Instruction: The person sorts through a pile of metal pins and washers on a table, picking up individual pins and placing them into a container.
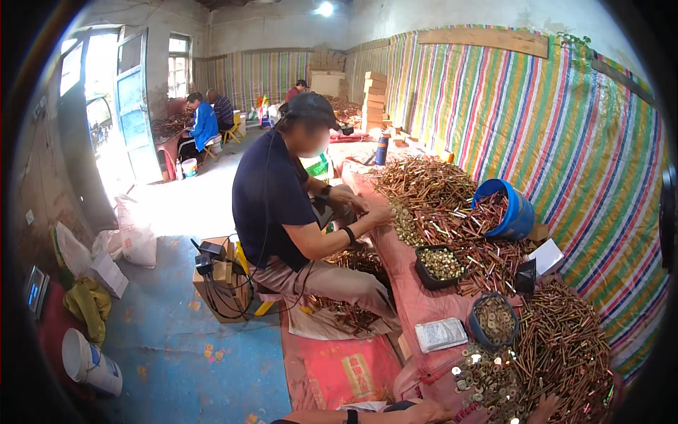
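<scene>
My left hand (426,411) is at the lower edge, beside the near end of a red-covered work surface (413,309). A dark band circles its wrist. Further right, my right hand (544,409) reaches over the near part of a pile of copper-coloured metal rods (565,346). Both hands are partly cut off by the frame, so their finger positions and any small part held are unclear. Loose metal washers (487,374) lie between the hands. Just beyond sits a dark round bowl (494,321) of washers.
A co-worker (282,191) sits at left, hands together over the surface. Beyond the bowl are a black tray (441,267) of small brassy parts, a tipped blue bucket (514,212) and a silvery packet (441,334). A striped sheet (487,106) covers the right wall.
</scene>
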A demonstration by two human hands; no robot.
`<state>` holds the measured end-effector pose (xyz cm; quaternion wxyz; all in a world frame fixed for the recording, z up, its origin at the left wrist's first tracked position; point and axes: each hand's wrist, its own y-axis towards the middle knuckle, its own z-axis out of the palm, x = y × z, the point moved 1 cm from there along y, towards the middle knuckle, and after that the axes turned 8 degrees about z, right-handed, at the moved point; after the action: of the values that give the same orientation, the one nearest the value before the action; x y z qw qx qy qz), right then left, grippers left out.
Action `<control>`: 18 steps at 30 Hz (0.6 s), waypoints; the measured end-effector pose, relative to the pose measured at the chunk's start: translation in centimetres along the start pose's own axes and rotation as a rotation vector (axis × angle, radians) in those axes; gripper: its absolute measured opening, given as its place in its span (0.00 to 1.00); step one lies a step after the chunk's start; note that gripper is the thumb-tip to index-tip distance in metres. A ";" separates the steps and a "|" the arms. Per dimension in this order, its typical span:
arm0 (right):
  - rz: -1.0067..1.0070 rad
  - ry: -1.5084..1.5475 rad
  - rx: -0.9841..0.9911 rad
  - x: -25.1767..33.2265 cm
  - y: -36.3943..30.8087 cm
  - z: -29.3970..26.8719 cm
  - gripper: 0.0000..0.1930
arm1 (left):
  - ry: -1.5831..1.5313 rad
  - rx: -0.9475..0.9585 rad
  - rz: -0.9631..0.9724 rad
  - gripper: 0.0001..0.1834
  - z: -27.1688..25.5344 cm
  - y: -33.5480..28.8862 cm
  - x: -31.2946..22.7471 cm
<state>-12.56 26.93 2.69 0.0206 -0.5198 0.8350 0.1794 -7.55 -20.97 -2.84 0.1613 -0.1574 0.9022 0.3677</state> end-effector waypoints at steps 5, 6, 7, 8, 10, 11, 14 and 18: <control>0.020 0.041 0.025 0.5 -0.6 -0.7 0.21 | -0.099 0.054 -0.038 0.12 3.2 0.2 0.6; 0.019 0.051 0.017 0.6 -0.6 -0.6 0.21 | -0.172 0.161 -0.071 0.13 3.8 0.2 0.8; 0.016 0.062 0.002 0.6 -0.7 -0.6 0.21 | -0.166 0.130 -0.033 0.13 4.0 0.1 0.8; -0.016 0.057 -0.073 0.7 -0.7 -0.6 0.21 | -0.157 0.096 0.003 0.14 4.0 0.1 0.7; -0.077 0.041 -0.225 0.8 -0.7 -0.4 0.21 | -0.082 0.042 0.069 0.15 3.5 0.1 0.2; -0.087 0.026 -0.211 0.6 -0.7 -0.3 0.21 | -0.017 0.026 0.099 0.15 3.1 0.3 -0.2; -0.076 -0.020 -0.103 0.5 -0.5 0.3 0.22 | 0.068 -0.027 0.128 0.16 1.5 0.6 -1.5; -0.072 -0.060 -0.039 0.2 -0.2 0.8 0.23 | 0.016 0.103 0.051 0.15 1.2 1.2 -1.6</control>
<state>-12.55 26.93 1.85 0.0421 -0.5444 0.8110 0.2102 -6.36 -19.03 -2.31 0.1526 -0.1287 0.9250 0.3233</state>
